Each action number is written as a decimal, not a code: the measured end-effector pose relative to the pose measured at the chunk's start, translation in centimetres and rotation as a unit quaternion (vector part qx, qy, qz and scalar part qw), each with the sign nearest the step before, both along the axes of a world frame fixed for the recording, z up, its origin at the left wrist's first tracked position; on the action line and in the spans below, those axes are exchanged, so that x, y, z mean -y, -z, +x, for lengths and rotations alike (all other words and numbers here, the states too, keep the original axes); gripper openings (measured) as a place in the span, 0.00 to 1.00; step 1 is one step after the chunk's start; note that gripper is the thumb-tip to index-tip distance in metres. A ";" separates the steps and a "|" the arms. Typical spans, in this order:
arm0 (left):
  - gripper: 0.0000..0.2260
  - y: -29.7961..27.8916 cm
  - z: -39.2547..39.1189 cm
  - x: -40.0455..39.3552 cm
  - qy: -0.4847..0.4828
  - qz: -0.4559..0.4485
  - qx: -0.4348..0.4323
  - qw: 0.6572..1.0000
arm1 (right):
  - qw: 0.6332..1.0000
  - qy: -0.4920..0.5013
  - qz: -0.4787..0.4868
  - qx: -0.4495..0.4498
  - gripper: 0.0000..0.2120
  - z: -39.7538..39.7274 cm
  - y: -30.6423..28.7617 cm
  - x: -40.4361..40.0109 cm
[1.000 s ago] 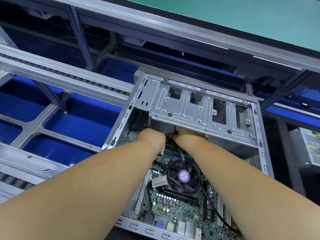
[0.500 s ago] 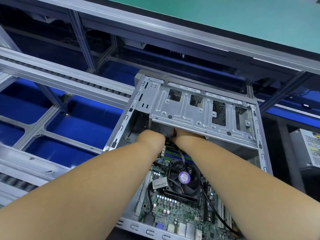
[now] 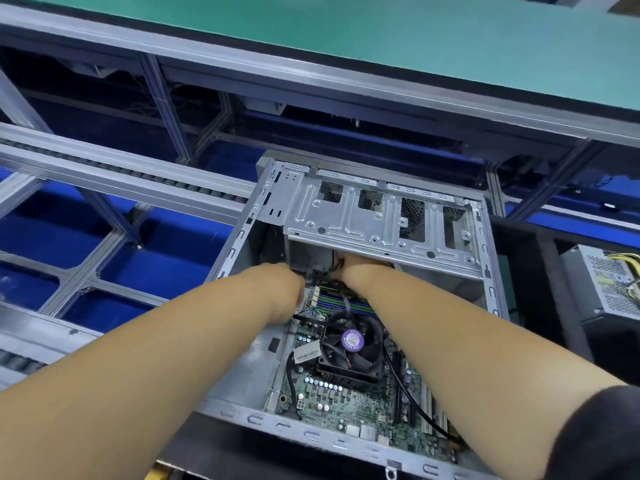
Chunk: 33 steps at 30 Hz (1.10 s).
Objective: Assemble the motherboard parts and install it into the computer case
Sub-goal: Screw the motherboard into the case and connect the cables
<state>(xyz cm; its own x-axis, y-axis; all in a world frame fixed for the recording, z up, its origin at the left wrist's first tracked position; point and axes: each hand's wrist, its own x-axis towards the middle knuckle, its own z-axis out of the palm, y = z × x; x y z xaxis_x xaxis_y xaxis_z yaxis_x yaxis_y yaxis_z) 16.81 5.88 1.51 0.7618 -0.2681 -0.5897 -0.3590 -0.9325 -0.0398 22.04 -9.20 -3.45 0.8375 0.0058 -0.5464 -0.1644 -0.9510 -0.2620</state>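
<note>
Head view: motherboard (image 3: 349,403) seated in open computer case (image 3: 239,382), fan (image 3: 351,341) at its middle. Left hand (image 3: 289,289) and right hand (image 3: 356,266) reaching under drive cage (image 3: 377,216) at far end; fingers hidden, grip impossible to tell.

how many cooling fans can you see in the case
1: the black cooling fan with a purple hub label, mid-motherboard, below both hands. Others may hide under the drive cage.

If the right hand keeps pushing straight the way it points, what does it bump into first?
Probably the inside of the computer case. The right hand reaches in under the metal drive bay plate, so its fingers are hidden and the depth there is unclear.
</note>
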 end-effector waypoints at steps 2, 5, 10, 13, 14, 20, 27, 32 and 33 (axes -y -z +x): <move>0.19 0.3 -0.6 -0.2 0.032 0.008 0.014 0.999 | 0.999 0.023 0.011 -0.031 0.20 -0.5 -1.1 0.6; 0.12 0.4 -1.3 -0.3 0.082 0.029 0.061 0.994 | 0.996 0.059 -0.016 -0.061 0.21 -2.8 -2.9 1.5; 0.05 -0.2 -1.8 -0.4 0.065 -0.047 0.135 0.988 | 0.998 -0.039 -0.038 0.009 0.14 -5.8 -5.4 2.9; 0.07 -1.0 -2.3 -0.5 -0.027 -0.186 0.136 0.973 | 0.971 0.163 0.172 -0.034 0.17 -7.2 -6.3 2.9; 0.08 -1.3 -2.5 -0.4 -0.048 -0.218 0.126 0.966 | 0.963 0.163 0.209 -0.054 0.21 -7.7 -6.7 3.0; 0.07 -1.2 -3.3 1.0 -0.114 -0.268 0.102 0.951 | 0.989 0.028 0.142 0.003 0.12 -9.0 -9.4 5.2; 0.08 -0.7 -1.9 2.6 -0.029 -0.185 0.095 0.978 | 0.999 -0.033 0.003 -0.002 0.24 -10.2 -9.6 6.1; 0.05 -1.1 0.7 3.4 0.039 -0.096 0.111 0.988 | 0.972 -0.152 -0.168 -0.057 0.17 -11.1 -9.3 5.7; 0.06 -1.3 1.2 3.6 0.050 -0.083 0.101 0.990 | 0.978 -0.121 -0.150 -0.082 0.17 -11.1 -8.9 5.7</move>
